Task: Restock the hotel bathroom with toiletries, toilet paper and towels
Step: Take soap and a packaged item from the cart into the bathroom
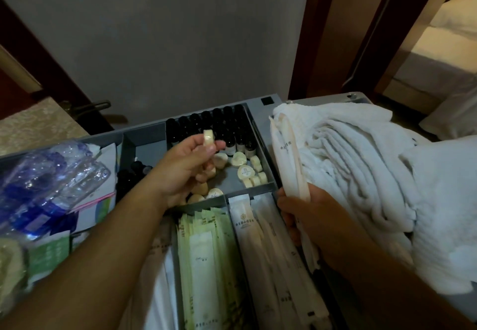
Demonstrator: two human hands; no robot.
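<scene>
- My left hand point(180, 172) pinches a small round wrapped soap point(208, 137) above the grey cart tray point(260, 133).
- My right hand point(307, 216) clasps long white sachets point(289, 154) beside folded white towels point(348, 164).

There was only one view, from a wide-angle camera worn on the person's head; it looked forward and steeply down onto a grey divided tray point(260, 128), close enough that both forearms ran in from the bottom edge; the lens bent the upper edges, where a wall point(167, 32) stood straight ahead and a doorway point(387, 32) opened at upper right.
</scene>
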